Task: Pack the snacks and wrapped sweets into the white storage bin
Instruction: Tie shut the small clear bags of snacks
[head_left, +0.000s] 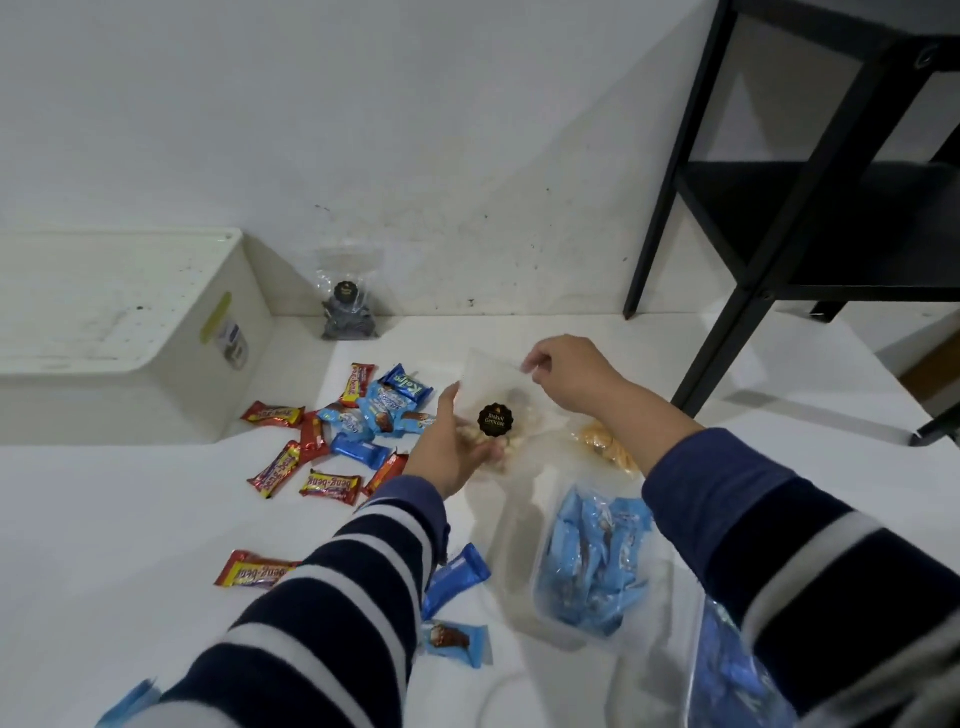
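Currently both hands are on one clear biscuit bag (493, 410) with a round black label, held just above the surface (130, 519). Left hand (457, 447) cups the bag's lower left side from underneath, fingers curled round the pale biscuits at the bottom. Right hand (566, 382) pinches the bag's top right corner between thumb and fingers. Both sleeves are navy with white stripes.

Just right of the bag, partly under the right forearm, lies a second clear bag of yellow snacks (605, 441). Below that sits a clear pack of blue sweets (597, 561); another clear bag with blue wrappers (727, 670) shows at the bottom right edge.

Left of the left hand is a loose pile of bars (337, 431): red-and-yellow ones and blue ones, some overlapping. Apart from the pile, near the left forearm: one red bar (254, 569), one blue bar (457, 577), one small blue sweet (457, 642). A blue wrapper (130, 701) pokes out at the bottom left edge.

White bin (130, 312) is at far left against the wall, well apart from the hands, its broad white face towards the camera; I can't tell whether that face is a lid or the base. Bag of dark snacks (349, 306) stands upright against the wall just right of the bin. Black shelf frame (769, 208) stands at upper right.
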